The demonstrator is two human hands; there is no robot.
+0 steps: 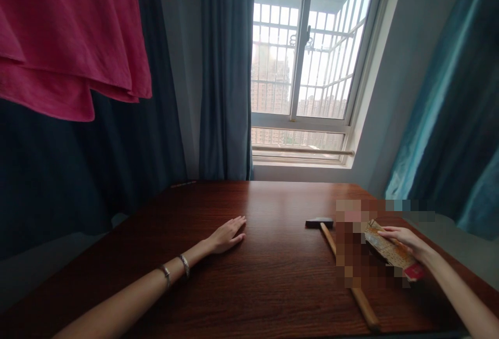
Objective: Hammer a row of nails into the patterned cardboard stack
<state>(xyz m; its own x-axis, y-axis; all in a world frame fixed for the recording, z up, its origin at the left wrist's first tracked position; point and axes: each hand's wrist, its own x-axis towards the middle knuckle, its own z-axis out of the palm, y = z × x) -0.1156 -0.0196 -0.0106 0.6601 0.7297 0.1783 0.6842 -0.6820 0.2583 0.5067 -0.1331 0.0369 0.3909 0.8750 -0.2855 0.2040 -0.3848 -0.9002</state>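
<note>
My left hand [226, 235] lies flat on the brown wooden table [265, 276], its fingers stretched out and nothing in it. Two silver bracelets [183, 266] circle that wrist. At the right, my right hand [409, 242] grips the edge of a flat, tan, patterned thing [384, 248] with a red end. It is tilted over the table; pixelation beside it covers part of the view, and its exact kind cannot be made out. Between the hands, nearer the right one, rests a hammer [328, 237] with a dark head and a wooden handle, partly covered by the pixelation.
Behind the table stands a barred window [300, 84] with a dark blue curtain [226, 79] to its left. Another blue curtain [440, 105] hangs at the right. A pink cloth [74, 37] hangs at the upper left.
</note>
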